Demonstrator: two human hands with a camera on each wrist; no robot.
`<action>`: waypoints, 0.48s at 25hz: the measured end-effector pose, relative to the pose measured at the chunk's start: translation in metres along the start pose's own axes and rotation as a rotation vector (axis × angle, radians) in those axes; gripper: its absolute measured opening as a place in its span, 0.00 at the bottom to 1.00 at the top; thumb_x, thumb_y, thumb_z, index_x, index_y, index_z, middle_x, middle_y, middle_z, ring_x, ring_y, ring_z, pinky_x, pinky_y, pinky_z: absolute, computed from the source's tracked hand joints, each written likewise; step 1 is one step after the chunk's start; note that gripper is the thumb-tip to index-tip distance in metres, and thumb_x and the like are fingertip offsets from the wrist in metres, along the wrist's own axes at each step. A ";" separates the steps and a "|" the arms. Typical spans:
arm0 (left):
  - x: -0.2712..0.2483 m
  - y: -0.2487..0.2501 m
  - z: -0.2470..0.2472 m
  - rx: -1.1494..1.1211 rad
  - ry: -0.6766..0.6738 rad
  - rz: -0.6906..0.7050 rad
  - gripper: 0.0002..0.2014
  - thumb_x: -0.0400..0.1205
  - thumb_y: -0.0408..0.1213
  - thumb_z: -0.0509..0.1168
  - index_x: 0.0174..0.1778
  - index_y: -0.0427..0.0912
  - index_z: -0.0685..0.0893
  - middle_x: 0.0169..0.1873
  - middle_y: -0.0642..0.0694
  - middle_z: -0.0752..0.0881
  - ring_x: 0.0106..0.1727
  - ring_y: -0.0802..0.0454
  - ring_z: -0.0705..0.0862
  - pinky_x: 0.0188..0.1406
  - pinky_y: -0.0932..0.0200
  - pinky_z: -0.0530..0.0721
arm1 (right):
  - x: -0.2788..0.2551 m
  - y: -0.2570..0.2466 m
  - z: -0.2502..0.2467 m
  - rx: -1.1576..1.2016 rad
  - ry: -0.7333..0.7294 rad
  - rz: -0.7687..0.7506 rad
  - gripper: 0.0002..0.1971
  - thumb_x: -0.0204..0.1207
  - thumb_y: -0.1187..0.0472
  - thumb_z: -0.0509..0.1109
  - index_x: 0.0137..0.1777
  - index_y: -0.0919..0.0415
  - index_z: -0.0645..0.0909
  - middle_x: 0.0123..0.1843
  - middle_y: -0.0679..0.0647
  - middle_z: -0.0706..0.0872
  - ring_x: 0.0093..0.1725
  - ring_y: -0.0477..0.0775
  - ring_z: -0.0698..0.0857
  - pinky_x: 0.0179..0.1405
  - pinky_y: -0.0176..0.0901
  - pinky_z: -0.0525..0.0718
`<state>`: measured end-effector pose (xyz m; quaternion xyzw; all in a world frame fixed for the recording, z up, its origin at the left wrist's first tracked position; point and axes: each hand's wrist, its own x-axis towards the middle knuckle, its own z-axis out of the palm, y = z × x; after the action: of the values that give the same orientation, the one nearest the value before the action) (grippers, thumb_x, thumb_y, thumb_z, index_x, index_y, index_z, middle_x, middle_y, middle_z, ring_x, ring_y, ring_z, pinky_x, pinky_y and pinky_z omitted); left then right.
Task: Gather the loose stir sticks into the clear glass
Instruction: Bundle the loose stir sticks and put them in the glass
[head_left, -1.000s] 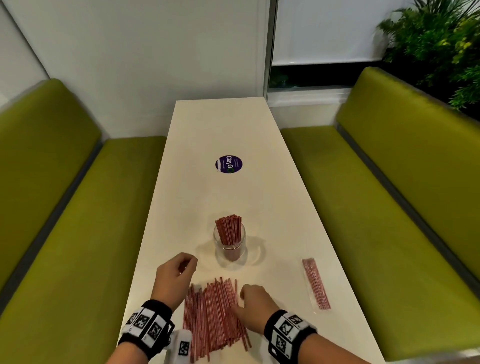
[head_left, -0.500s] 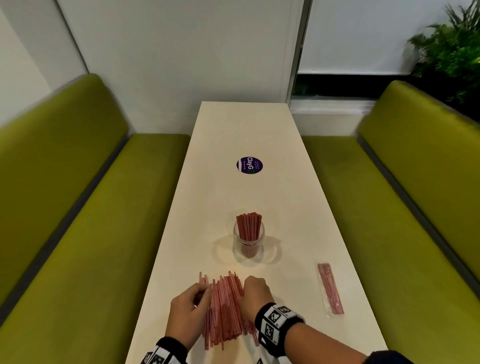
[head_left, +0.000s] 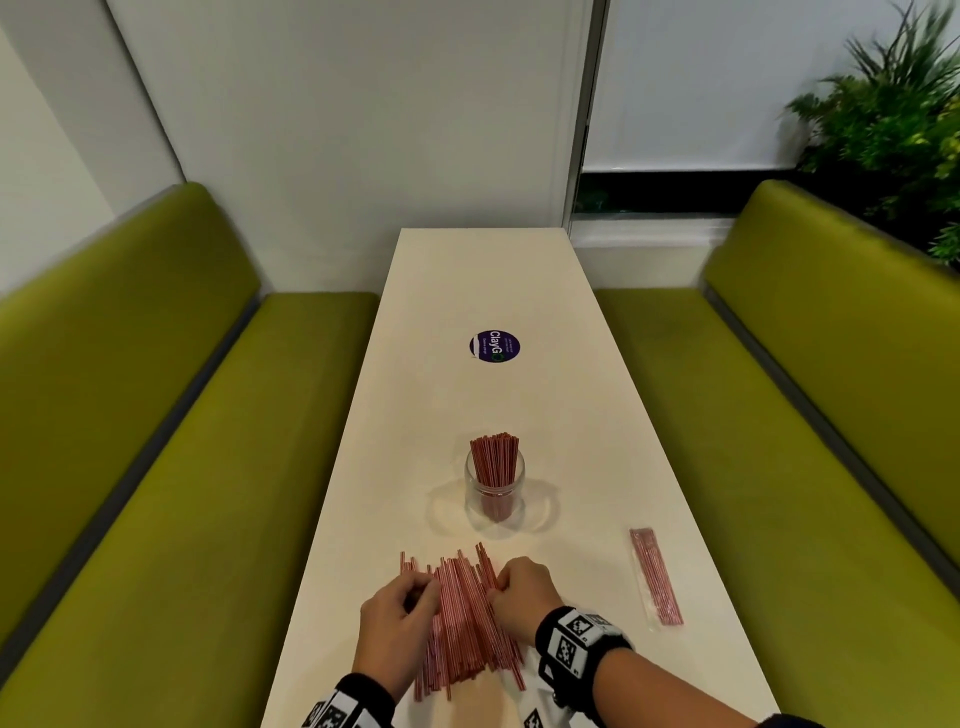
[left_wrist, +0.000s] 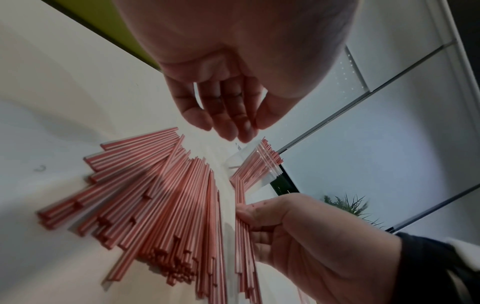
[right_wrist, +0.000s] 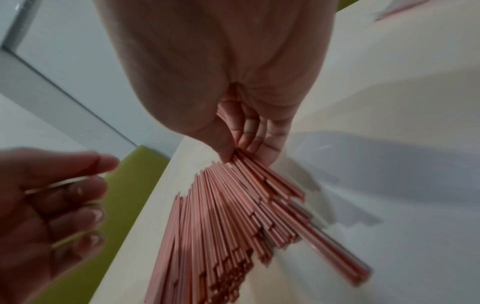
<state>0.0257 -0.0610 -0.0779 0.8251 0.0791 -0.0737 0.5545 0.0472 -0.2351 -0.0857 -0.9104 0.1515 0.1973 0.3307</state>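
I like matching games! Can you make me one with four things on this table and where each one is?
Things:
1. clear glass
2. loose stir sticks
3. purple sticker
4. wrapped packet of sticks

Places:
A. near the table's right edge
B. between the two hands
C. farthest up the table
D. middle of the table, holding upright sticks

Pairs: 1-D, 2-B, 3-C, 4-A

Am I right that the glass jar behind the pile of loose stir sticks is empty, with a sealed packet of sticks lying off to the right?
Not quite. The glass jar is not empty: a bundle of red stir sticks already stands upright in it, as the head view shows. The rest holds: the jar stands behind the pile of loose stir sticks, and the sealed packet lies off to the right on the table.
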 end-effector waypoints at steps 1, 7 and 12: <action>0.001 0.001 0.002 0.011 -0.024 -0.031 0.10 0.84 0.37 0.68 0.37 0.46 0.89 0.32 0.43 0.89 0.34 0.51 0.85 0.40 0.50 0.87 | -0.002 0.001 -0.003 0.061 0.020 -0.014 0.09 0.78 0.59 0.71 0.38 0.58 0.77 0.39 0.52 0.81 0.36 0.50 0.80 0.37 0.39 0.82; 0.005 0.023 0.025 -0.220 -0.245 -0.243 0.15 0.87 0.44 0.63 0.47 0.39 0.90 0.42 0.33 0.91 0.35 0.45 0.86 0.34 0.51 0.85 | -0.019 -0.008 -0.022 0.231 -0.074 -0.211 0.09 0.77 0.57 0.74 0.36 0.49 0.81 0.33 0.44 0.83 0.32 0.40 0.81 0.32 0.27 0.77; 0.005 0.036 0.040 -0.304 -0.174 -0.238 0.16 0.89 0.42 0.59 0.50 0.35 0.88 0.41 0.35 0.93 0.36 0.43 0.90 0.32 0.54 0.85 | -0.029 -0.014 -0.033 0.250 -0.096 -0.328 0.08 0.76 0.58 0.73 0.35 0.50 0.86 0.34 0.47 0.88 0.33 0.41 0.85 0.35 0.29 0.82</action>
<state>0.0365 -0.1106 -0.0617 0.7074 0.1379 -0.1967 0.6647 0.0359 -0.2426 -0.0412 -0.8642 0.0088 0.1638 0.4756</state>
